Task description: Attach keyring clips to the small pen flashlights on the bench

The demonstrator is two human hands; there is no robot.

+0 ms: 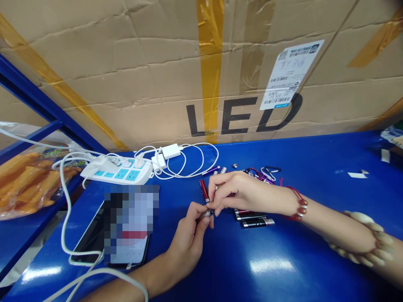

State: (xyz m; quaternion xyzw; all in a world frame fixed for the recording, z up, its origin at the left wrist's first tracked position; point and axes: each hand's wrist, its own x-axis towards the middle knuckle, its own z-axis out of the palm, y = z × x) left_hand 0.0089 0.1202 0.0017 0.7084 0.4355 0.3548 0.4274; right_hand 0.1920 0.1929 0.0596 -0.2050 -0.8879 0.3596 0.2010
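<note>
Low in the middle, my left hand [189,237] is closed, thumb and forefinger pinching a small silver cylinder [206,214]. My right hand [237,191] comes in from the right, its fingertips pinched together at the cylinder's upper end. Whatever lies between those right fingertips is too small and covered to make out. Right behind the fingers is a red metal pen-like tube [204,189] with a silver end. Black pen-like tubes [258,223] lie beneath and beside my right hand, partly hidden by it. A purple tube [210,170] rests farther back.
Carabiner clips [271,169] and a small silver part [234,166] lie behind my right hand. On the left are a white power strip [126,174], looping white cables [201,157] and a phone [135,226]. A large cardboard box [151,96] backs the blue table [283,260].
</note>
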